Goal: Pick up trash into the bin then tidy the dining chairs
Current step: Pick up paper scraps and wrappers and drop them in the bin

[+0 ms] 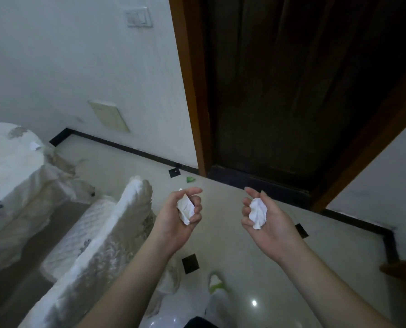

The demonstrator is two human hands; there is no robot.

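Nearest the camera, on the glossy floor [256, 268], a foot in a white sock and green slipper [217, 284] stands just right of a covered dining chair [97, 247], whose draped back rises up the left of the scene. A trailing fold of that cover hangs close to the foot, and a step taken without looking could catch it.

Above the floor, both hands are held out, palms turned up and well apart. The left hand [180, 214] has its fingers curled round a crumpled white paper [185, 208], though the forefinger points out straight, so part of the wad sticks out of the grip. The right hand [265, 216] cups a second white paper ball [258, 213] with fingers only loosely bent. That one looks the more likely to roll off if the palm tilts or the arm swings.

Farther off, a small green scrap [190, 179] lies on the floor near the dark door [291, 91]. With both hands full, stooping for it risks dropping what is already held.

On the far left, a white scrap [34, 146] sits on the covered table [5, 147], easily overlooked against the pale cloth.

No bin shows anywhere in view, so the carry may be long, and I judge a loose grip to be the chief hazard.
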